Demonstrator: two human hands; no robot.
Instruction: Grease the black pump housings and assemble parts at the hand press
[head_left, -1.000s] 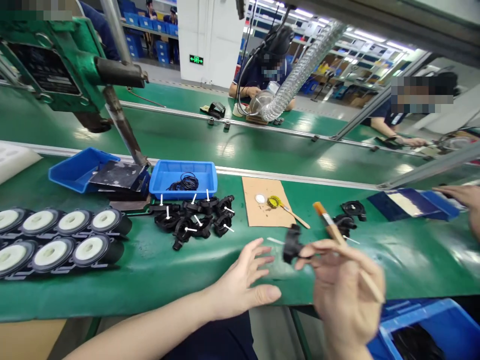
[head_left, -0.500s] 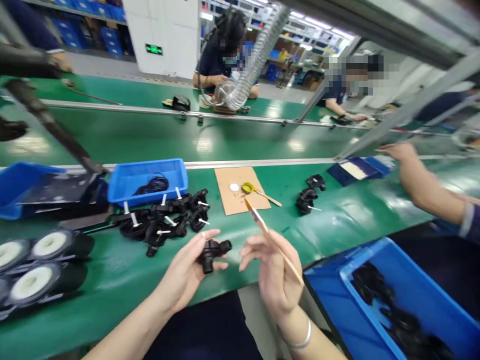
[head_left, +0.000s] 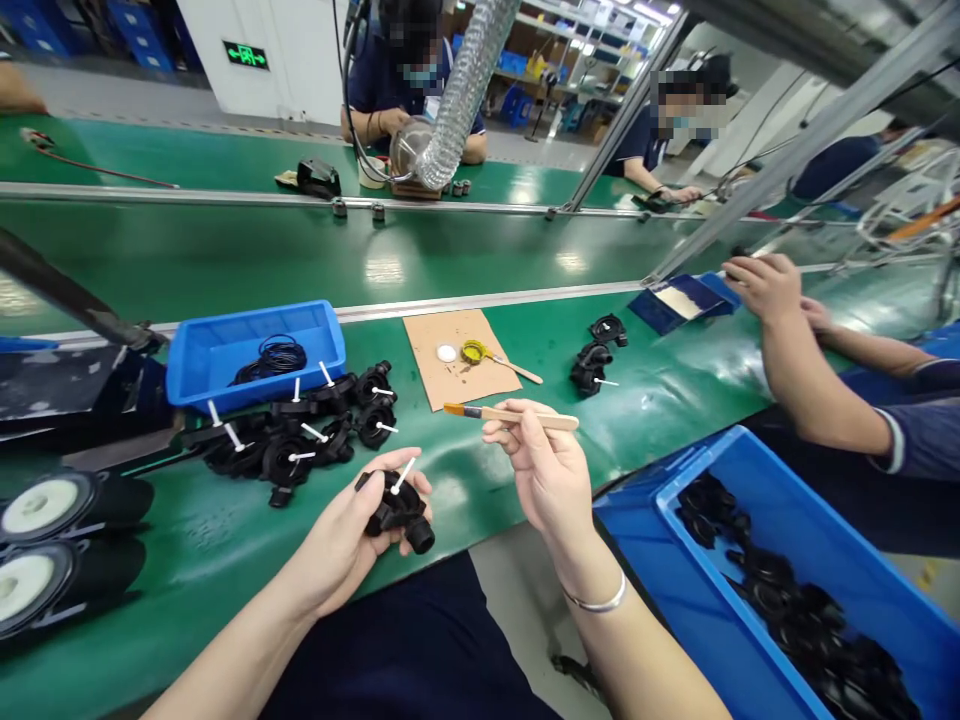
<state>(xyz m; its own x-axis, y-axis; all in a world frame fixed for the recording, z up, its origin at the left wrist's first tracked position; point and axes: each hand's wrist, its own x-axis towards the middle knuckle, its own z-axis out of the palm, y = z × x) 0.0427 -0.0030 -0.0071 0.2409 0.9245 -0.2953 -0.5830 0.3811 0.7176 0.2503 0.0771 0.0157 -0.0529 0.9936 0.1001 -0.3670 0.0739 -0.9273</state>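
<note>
Firstly, landmark: one cardboard sheet (head_left: 424, 345), flat on the green worktop (head_left: 202, 590); places below reckoned from it

Item, left hand (head_left: 341, 540): to the near left of the sheet, fingers and thumb closed around one black part (head_left: 397, 512); white pin (head_left: 405, 475) standing from the part at a slant, stubby round end turned to the near right

Item, right hand (head_left: 555, 475): to the near right of the sheet; thumb and fingers pinched on the wooden handle of one paintbrush (head_left: 491, 413)

Item, relation: paintbrush's long axis level and crosswise, roughly along the sheet's near edge, bristles pointing left and seen by its near-left corner; held part lies from that corner toward the person and leftward, so bristles and part stand apart; bristle end toward the left hand's side, handle in the right

Item, on the sheet: white disc (head_left: 446, 353); small dish (head_left: 474, 343) with something yellow; second brush (head_left: 517, 368), head at the dish, handle reaching past the sheet's right edge

Item, left of the sheet: cluster of black parts (head_left: 277, 460) with white pins; blue tray (head_left: 225, 392) holding thin black rings (head_left: 277, 357)

Item, right of the sheet: two black parts (head_left: 589, 368); farther right, a co-worker's hand (head_left: 769, 285); to the near right, blue bin (head_left: 810, 530) of more black pieces
</note>
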